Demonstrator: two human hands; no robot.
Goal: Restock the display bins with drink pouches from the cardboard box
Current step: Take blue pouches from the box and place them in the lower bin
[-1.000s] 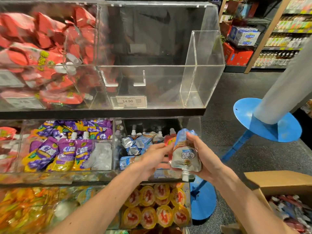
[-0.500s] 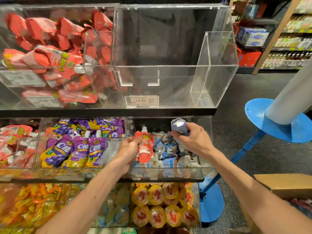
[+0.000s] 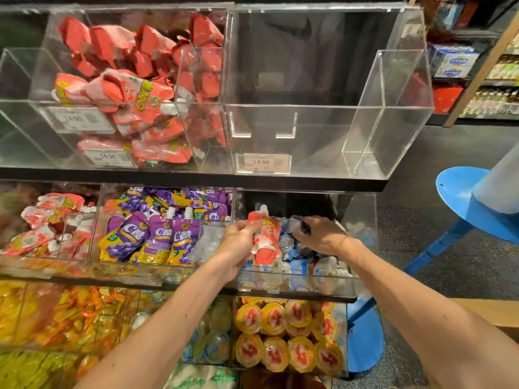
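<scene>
Left hand (image 3: 238, 244) is gripping a red pouch (image 3: 265, 240) upright, spout on top, fingers curling round its side. Right hand (image 3: 323, 234) is clutching a blue pouch (image 3: 297, 224) that is mostly hidden under the fingers. Both hands are hovering inside the middle-shelf bin (image 3: 309, 284), over a heap of pouches (image 3: 302, 269). Cardboard box (image 3: 497, 311) — only an edge is showing, cut off behind the right forearm.

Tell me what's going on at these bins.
A person is restocking a shop display. The left hand holds a red-and-white spouted drink pouch upright over the clear acrylic bin at the middle shelf's right end. The right hand grips a crumpled blue-and-silver drink pouch low inside that bin, among similar blue pouches. The cardboard box shows only at the right edge.
</scene>
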